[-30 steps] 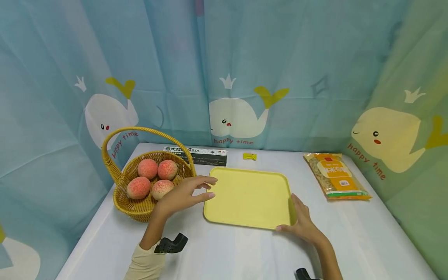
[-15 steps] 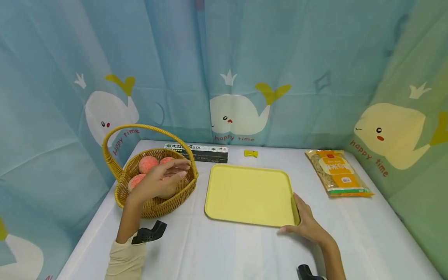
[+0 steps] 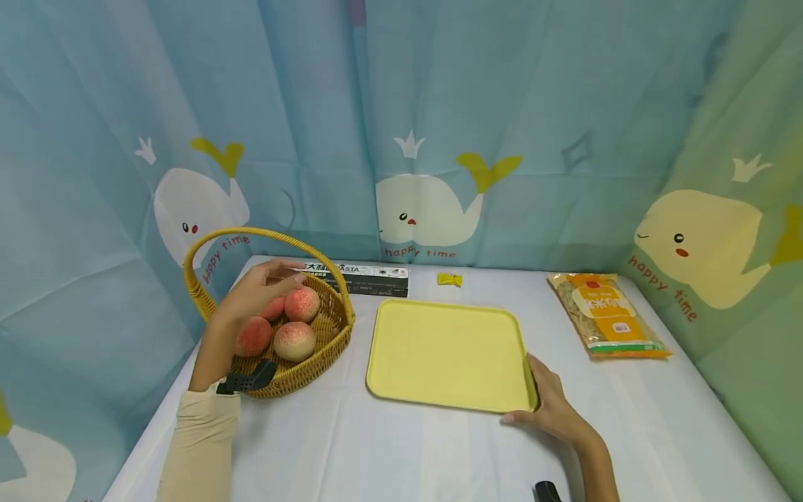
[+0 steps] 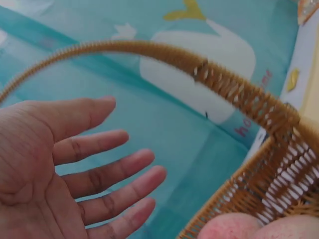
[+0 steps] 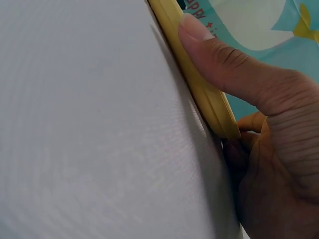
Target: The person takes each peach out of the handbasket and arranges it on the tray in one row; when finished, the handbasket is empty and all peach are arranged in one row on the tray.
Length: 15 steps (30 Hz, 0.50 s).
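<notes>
A woven basket [image 3: 332, 331] with a hoop handle [image 4: 199, 64] stands at the table's left and holds several pink peaches [image 3: 302, 304]. My left hand [image 3: 258, 291] hovers inside the handle's arch over the far-left peaches. Its fingers are spread and hold nothing, as the left wrist view shows with the left hand [image 4: 75, 164] apart from the peaches [image 4: 234, 226]. A yellow tray [image 3: 448, 352] lies bare in the middle. My right hand [image 3: 548, 408] grips its near right corner, with the thumb [image 5: 214, 50] pressed on the rim [image 5: 199, 89] and fingers curled under.
A black pasta box [image 3: 366, 277] lies behind the basket, with a small yellow wrapped sweet [image 3: 448, 279] beyond the tray. An orange bag of noodles [image 3: 605, 314] lies at the right. Whale-print curtains enclose the white table [image 3: 408, 453] on three sides.
My left hand went from the tray's left edge to the basket, then further back and left over the peaches. The right hand stayed on the tray corner.
</notes>
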Tool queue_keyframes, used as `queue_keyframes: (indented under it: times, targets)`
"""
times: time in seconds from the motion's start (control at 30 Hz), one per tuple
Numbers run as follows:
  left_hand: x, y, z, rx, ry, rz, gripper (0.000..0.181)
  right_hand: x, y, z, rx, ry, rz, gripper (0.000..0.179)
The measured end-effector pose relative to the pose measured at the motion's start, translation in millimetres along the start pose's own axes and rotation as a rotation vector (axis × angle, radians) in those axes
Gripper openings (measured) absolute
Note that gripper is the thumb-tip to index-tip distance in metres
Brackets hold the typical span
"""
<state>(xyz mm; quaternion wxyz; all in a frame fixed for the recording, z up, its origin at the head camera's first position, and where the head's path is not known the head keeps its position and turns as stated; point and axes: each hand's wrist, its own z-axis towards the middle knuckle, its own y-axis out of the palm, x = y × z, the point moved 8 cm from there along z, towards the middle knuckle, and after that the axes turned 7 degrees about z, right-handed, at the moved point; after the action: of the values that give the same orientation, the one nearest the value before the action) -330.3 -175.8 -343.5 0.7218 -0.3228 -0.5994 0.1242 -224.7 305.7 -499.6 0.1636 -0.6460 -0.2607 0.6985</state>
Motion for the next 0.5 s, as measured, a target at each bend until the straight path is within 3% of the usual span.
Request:
queue_keyframes:
  times: [0.13, 0.23, 0.5]
  targets:
    - [-13.4, 0.0, 13.9, -0.042, -0.067, -0.059, 0.050, 0, 0, -1.4, 0.002, 0.006, -0.013, 0.124]
    - [-21.4, 5.0, 23.1, -0.082, -0.081, -0.085, 0.052, -1, 0, -3.0, 0.008, -0.001, -0.017, 0.124]
    - [-42.9, 17.0, 41.7, -0.150, -0.033, 0.006, 0.055, 0, -1, -2.5, 0.010, 0.017, -0.014, 0.124]
